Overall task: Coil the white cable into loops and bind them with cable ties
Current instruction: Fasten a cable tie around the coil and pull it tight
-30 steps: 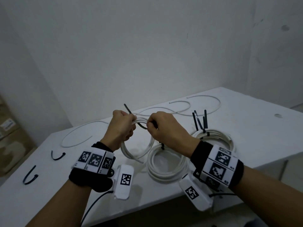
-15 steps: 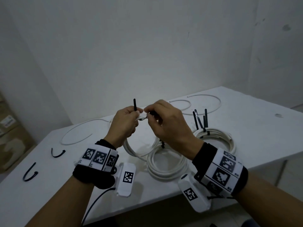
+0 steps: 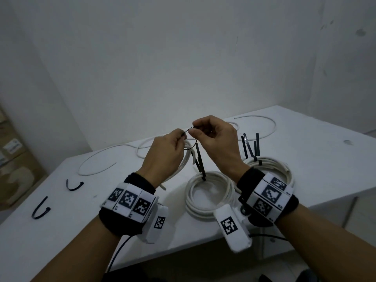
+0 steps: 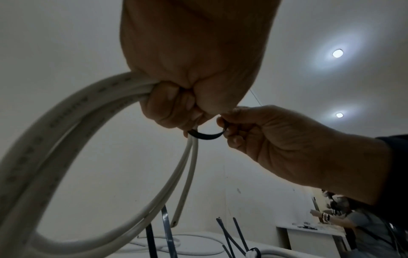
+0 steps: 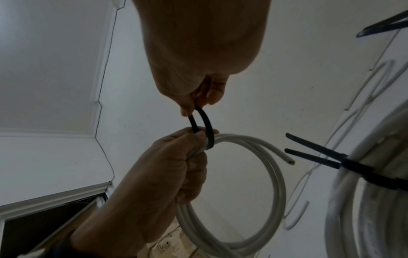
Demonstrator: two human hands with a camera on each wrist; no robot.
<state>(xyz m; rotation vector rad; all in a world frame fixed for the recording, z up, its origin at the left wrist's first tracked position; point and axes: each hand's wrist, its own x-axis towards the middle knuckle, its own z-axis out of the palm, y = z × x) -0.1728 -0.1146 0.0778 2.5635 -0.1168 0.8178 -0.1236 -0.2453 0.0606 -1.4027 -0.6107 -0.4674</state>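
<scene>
Since a second ago your hands have lifted off the table and drawn apart a little; the tie's tail, which stuck up by your left knuckles, now arcs between your hands.

Nearest: your left hand (image 3: pixel 165 153) is fisted round the small coil (image 5: pixel 260 190) of white cable, fingers curled tight over the bunched strands, the coil hanging below it above the table (image 3: pixel 317 169). The wrist views show two or three loops, with one cut end poking free.

Your right hand (image 3: pixel 215 139) pinches the black tie (image 4: pixel 206 136) between thumb and fingertips, other fingers curled. The tie wraps under the strands just beside your left fingers. Whether the tail is through the head, you cannot tell; the loop is wide, so this bind looks unfinished.

Just beyond: a finished coil (image 3: pixel 207 192) lies on the table with tie tails standing up. Behind your right wrist, a second bound coil (image 3: pixel 272 165), several tails upright.

Left side: two spare ties (image 3: pixel 40 210).

Far edge: loose cable lengths (image 3: pixel 262 123), not yet coiled. Judged: two bundles done, one in hand, more left.
</scene>
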